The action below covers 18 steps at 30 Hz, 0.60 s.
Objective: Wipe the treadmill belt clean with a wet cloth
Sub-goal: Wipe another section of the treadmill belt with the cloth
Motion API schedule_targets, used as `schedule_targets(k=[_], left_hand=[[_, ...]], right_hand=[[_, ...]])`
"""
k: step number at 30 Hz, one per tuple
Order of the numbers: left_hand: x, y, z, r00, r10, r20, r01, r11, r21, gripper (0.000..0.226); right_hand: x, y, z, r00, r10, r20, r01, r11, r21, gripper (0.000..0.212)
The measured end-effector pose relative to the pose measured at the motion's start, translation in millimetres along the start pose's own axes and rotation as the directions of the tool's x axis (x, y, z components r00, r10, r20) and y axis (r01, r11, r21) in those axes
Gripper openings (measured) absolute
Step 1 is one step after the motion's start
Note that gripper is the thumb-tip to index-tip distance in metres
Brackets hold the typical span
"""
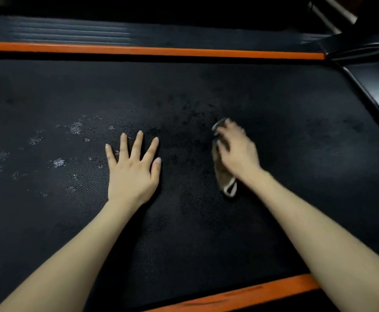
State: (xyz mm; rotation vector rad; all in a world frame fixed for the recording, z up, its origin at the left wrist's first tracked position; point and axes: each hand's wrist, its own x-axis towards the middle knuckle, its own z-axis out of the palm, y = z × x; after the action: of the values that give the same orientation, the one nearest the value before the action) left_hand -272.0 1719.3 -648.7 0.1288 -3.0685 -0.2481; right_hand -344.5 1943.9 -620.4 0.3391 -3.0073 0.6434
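Observation:
The black textured treadmill belt (206, 221) fills most of the view. Pale wet or dusty patches (76, 127) speckle its left half. My left hand (132, 170) lies flat on the belt near the middle, fingers spread, holding nothing. My right hand (238, 152) presses a small brownish-grey cloth (223, 176) onto the belt to the right of it; the hand looks slightly blurred. A pale loop at the cloth's near end sticks out below my wrist.
Orange side strips border the belt at the far edge (161, 51) and the near edge (263, 291). A ribbed black side rail (71, 32) runs beyond the far strip. The glossy black motor cover (368, 86) and a metal upright (328, 16) stand at the upper right.

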Motion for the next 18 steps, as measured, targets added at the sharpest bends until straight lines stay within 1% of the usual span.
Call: schedule_targets(k=[1,2,5,6,7,8,10,13,14,15,17,18], left_hand=[[-0.2,0.4,0.4,1.000,-0.002,0.000,0.002,1.000,-0.002,0.061],[-0.1,0.5,0.7,1.000,-0.001,-0.004,0.001,1.000,-0.001,0.061],[-0.1,-0.3,0.8,1.000,0.005,-0.015,-0.004,1.000,0.011,0.060],[0.2,-0.1,0.8,1.000,0.006,-0.019,-0.006,1.000,0.018,0.060],[0.3,0.5,0.9,1.000,0.008,-0.020,-0.008,1.000,0.022,0.060],[0.3,1.1,0.9,1.000,0.011,-0.019,-0.011,1.000,0.023,0.059],[0.2,1.5,1.3,1.000,0.015,-0.019,-0.015,1.000,0.025,0.059],[-0.2,0.5,1.4,1.000,0.017,-0.012,-0.016,0.999,0.033,0.059],[-0.4,0.4,1.5,1.000,0.014,-0.006,-0.014,0.999,0.033,0.059],[-0.5,0.5,1.3,1.000,0.011,-0.002,-0.011,0.999,0.033,0.060],[-0.1,0.9,1.0,1.000,0.002,0.001,-0.002,0.999,0.032,0.060],[0.2,0.9,0.9,1.000,0.001,0.004,-0.001,1.000,0.031,0.060]], right_hand=[[13.3,3.2,-1.4,0.996,0.088,-0.004,-0.088,0.996,-0.014,0.041],[19.5,4.4,0.3,0.992,0.122,-0.012,-0.122,0.992,-0.024,0.046],[10.4,-6.7,0.7,0.992,0.128,0.015,-0.127,0.991,-0.050,0.076],[4.9,-9.1,3.1,0.992,0.122,0.008,-0.121,0.990,-0.066,0.084],[0.7,-10.2,7.1,0.993,0.121,0.000,-0.120,0.989,-0.088,0.088],[-1.3,-11.2,10.6,0.992,0.121,-0.020,-0.123,0.986,-0.109,0.085],[2.9,-13.1,12.0,0.993,0.107,-0.051,-0.112,0.988,-0.109,0.072],[22.7,-5.0,8.6,0.999,0.033,-0.023,-0.034,0.998,-0.052,0.055],[34.2,-0.4,5.5,0.998,0.052,-0.026,-0.053,0.998,-0.035,0.052],[46.7,2.6,3.5,0.994,0.101,-0.048,-0.102,0.994,-0.026,0.050],[60.5,-4.8,4.4,0.977,0.182,-0.113,-0.184,0.983,-0.008,0.045],[56.7,-14.4,7.6,0.977,0.171,-0.129,-0.171,0.985,0.009,0.043]])
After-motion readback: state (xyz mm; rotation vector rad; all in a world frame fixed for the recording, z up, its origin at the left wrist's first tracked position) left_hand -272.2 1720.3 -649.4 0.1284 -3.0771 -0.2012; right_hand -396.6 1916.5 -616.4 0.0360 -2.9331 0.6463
